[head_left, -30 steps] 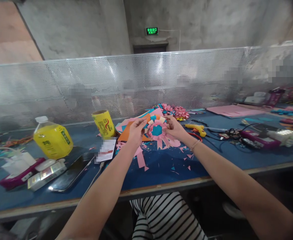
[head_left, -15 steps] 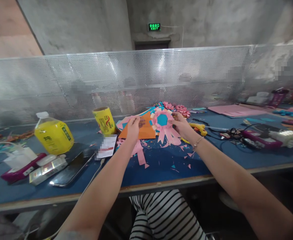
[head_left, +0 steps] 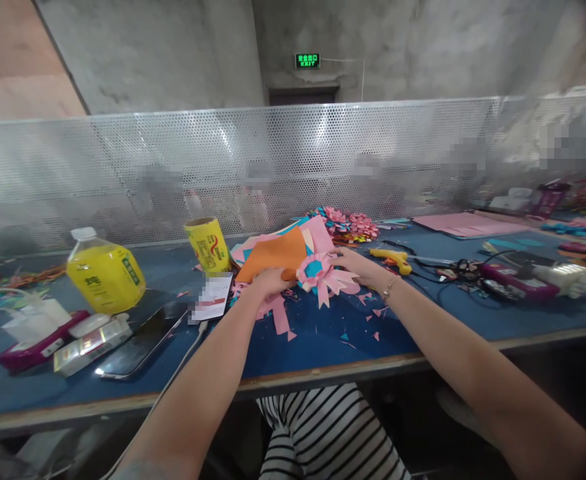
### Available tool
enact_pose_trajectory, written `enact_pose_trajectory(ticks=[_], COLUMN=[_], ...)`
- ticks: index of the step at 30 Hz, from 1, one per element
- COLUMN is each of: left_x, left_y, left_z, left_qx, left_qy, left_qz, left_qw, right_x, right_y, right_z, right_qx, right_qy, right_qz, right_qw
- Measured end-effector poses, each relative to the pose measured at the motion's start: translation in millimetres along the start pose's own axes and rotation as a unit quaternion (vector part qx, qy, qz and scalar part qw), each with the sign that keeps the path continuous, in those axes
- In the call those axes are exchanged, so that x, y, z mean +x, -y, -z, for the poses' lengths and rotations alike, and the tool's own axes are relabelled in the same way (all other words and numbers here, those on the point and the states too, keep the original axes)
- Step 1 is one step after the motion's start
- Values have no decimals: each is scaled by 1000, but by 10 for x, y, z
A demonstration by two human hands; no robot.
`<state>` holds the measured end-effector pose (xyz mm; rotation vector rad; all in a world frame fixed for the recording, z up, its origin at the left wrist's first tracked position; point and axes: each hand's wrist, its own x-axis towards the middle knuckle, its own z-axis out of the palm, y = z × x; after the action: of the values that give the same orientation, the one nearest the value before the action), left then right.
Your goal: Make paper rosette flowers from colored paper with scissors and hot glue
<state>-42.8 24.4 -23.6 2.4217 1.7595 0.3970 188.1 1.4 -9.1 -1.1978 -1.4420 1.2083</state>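
My right hand (head_left: 355,267) has its fingers closed on the right edge of a pink paper rosette with a blue centre and pink tails (head_left: 315,269). Rosette is tilted, above the blue tabletop (head_left: 333,347). My left hand (head_left: 270,281) is at its left side, in front of an orange paper sheet (head_left: 275,252); fingertips partly hidden, can't tell if they're pinching. Yellow glue gun (head_left: 393,257) lies right of the rosette.

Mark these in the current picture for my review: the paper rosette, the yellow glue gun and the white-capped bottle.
Paper rosette (head_left: 314,269): head view, blue centre.
Yellow glue gun (head_left: 394,257): head view, body.
White-capped bottle (head_left: 107,277): head view, mid-body.
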Motion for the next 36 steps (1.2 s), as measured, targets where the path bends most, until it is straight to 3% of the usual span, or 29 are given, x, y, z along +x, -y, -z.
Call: enact_pose_trajectory(ticks=[3,6,8,12,14,16,18,20,21,24,30,33,36], left_x=[-33,-46,-47,-33,-20,-7,0,-2,-6,-22,-28,-53,-95], left_y=[-7,1,10,26,30,27,17,3,-3,-9,10,-14,-72], left_z=[50,72,68,51,51,55,64,81,93,136,208,262,355], left_qx=[43,68,70,88,104,108,95,78,72,55,-22,-73,-138], left_qy=[37,35,27,2,-18,-49,-82,-111,-124,-162,-265,-335,-422], left_qz=[-7,-5,-9,-15,-14,0,19,41,53,75,78,78,79], left_qw=[998,997,997,996,994,993,992,990,988,982,961,936,893], right_x=[-3,-1,-16,-72,-94,-101,-94,-78,-70,-43,4,6,-15], right_y=[-27,-26,-9,66,115,154,169,158,144,82,-35,-37,-7], right_z=[-15,44,105,216,271,337,410,474,497,522,499,495,484], right_qx=[-86,-185,-269,-362,-401,-488,-591,-653,-664,-674,-679,-667,-655], right_qy=[48,49,65,154,152,97,35,18,26,50,-2,0,4], right_qz=[15,27,8,-61,-81,-67,-45,-58,-77,-104,-114,-128,-129], right_qw=[995,981,961,917,900,865,805,755,743,730,726,734,744])
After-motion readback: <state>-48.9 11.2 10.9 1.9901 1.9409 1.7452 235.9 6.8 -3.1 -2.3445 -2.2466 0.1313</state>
